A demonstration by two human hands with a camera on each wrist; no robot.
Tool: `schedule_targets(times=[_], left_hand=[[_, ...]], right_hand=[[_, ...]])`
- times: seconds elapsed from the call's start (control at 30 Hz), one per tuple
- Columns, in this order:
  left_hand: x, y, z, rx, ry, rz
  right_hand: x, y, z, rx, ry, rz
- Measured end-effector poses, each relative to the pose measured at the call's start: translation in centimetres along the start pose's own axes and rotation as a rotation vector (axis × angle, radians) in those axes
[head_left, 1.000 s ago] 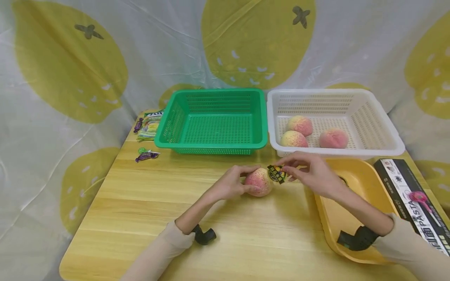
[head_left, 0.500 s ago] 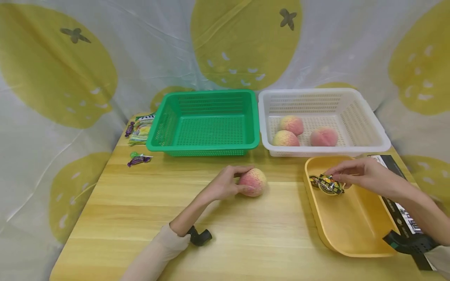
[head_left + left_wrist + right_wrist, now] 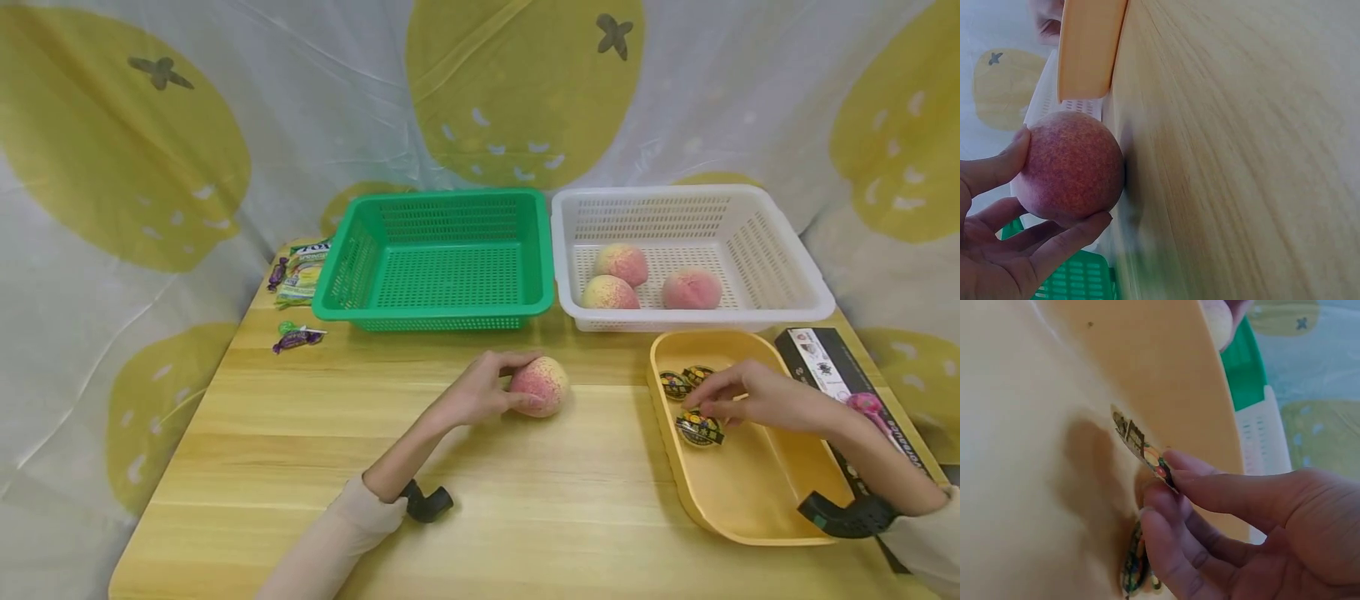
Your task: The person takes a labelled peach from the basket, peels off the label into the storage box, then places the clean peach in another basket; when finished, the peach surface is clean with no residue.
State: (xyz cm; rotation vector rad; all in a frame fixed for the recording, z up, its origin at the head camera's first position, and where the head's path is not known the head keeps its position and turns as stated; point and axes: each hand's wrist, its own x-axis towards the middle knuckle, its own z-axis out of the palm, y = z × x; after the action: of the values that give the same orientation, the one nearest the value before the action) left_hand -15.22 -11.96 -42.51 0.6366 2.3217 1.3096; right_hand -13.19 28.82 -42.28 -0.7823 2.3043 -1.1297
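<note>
My left hand (image 3: 519, 383) rests on the wooden table (image 3: 315, 450) and grips a pink-yellow peach (image 3: 542, 385). In the left wrist view its fingers (image 3: 1054, 240) curl round the peach (image 3: 1072, 165). My right hand (image 3: 712, 407) is inside the yellow tray (image 3: 750, 492) and pinches a dark round sticker (image 3: 699, 429) by its edge. The right wrist view shows the sticker (image 3: 1138, 447) held between thumb and fingertips just above the tray floor (image 3: 1035, 425). Two more stickers (image 3: 684, 380) lie at the tray's far end.
An empty green basket (image 3: 438, 312) and a white basket (image 3: 787, 250) holding three peaches (image 3: 622, 265) stand at the back. Candies (image 3: 297, 337) and a snack packet (image 3: 303, 271) lie at the left. A black box (image 3: 825, 367) lies right of the tray.
My right hand has carried the sticker from beside the peach over to the yellow tray and lowered it toward the tray floor. The left hand and peach stayed put.
</note>
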Motion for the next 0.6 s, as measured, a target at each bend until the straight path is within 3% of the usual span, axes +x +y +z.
schedule_targets(times=[0.6], left_hand=[[0.12, 0.04, -0.1, 0.009, -0.006, -0.003]], right_hand=[[0.34, 0.75, 0.72, -0.151, 0.098, -0.082]])
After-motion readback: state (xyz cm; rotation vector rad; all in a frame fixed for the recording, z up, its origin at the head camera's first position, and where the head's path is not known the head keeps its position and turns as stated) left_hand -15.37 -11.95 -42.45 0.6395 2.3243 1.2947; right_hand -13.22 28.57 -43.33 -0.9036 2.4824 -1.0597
